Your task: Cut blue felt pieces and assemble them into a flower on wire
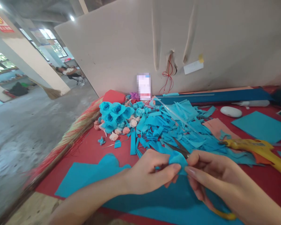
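Between thumb and fingers my left hand pinches a small curved piece of blue crepe paper. My right hand is closed too, thumb and forefinger at the right edge of the same piece. A pair of scissors is tucked in my right hand, yellow handle below the palm and dark blades pointing up and left past the fingers. Below both hands lies a large blue paper sheet. Scalloped blue paper lies to the left.
Blue paper scraps heap beyond my hands. Blue paper flowers and pink paper roses sit left of them. A yellow glue gun and a white computer mouse lie right. A phone leans on the grey panel. A person sits far left.
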Available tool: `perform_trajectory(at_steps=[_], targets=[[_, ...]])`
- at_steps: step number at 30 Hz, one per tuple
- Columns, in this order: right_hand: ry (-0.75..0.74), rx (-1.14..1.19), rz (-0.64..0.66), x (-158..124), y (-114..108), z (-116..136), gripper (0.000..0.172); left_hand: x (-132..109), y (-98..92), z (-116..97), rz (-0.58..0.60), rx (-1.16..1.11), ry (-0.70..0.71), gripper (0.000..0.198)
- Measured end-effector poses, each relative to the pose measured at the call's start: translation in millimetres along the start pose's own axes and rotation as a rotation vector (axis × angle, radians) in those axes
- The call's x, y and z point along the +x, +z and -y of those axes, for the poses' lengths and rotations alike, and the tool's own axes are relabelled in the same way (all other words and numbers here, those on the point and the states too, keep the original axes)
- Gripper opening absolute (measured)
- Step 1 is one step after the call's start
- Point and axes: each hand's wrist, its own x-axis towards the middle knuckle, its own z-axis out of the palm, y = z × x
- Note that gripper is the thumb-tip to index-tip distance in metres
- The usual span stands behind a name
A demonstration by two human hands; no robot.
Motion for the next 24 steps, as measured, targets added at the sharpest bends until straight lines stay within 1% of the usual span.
perform_trajectory(at_steps=[2,3,4,5,6,7,9,11,14,18,20,24], targets=[[-0.096,-0.398,-0.052,1,-11,-6,0.022,-1,-0.9,-2,-0.022,-0.029,0.010,0.033],[-0.140,-0.689,-0.074,2,-17,-12,0.019,-2,-1.4,-2,-0.038,-0.057,0.015,0.033],[-0.140,-1.013,-0.128,3,-23,-19,0.018,-2,-2.1,-2,-0.056,-0.082,0.019,0.033],[-0.110,-1.152,-0.183,3,-28,-27,0.018,-3,-2.7,-3,-0.071,-0.103,0.021,0.033],[-0.075,-1.249,-0.232,4,-32,-36,0.025,-3,-3.4,-3,-0.085,-0.122,0.026,0.033],[-0.040,-1.329,-0.246,5,-34,-44,0.030,-3,-4.2,-3,-0.096,-0.139,0.030,0.034],[-0.004,-1.420,-0.221,5,-34,-57,0.037,-4,-5.7,-3,-0.114,-0.162,0.036,0.034],[-0.007,-1.497,-0.173,6,-30,-63,0.043,-4,-7.1,-3,-0.136,-0.177,0.044,0.033],[-0.018,-1.576,-0.139,7,-26,-64,0.055,-5,-8.8,-3,-0.166,-0.188,0.057,0.034],[-0.016,-1.635,-0.100,9,-24,-60,0.060,-6,-10.2,-3,-0.180,-0.193,0.066,0.037],[-0.019,-1.685,-0.142,8,-22,-59,0.060,-6,-10.7,-4,-0.179,-0.196,0.072,0.037],[0.002,-1.803,-0.310,2,-22,-66,0.054,-6,-10.8,-4,-0.176,-0.207,0.069,0.036]])
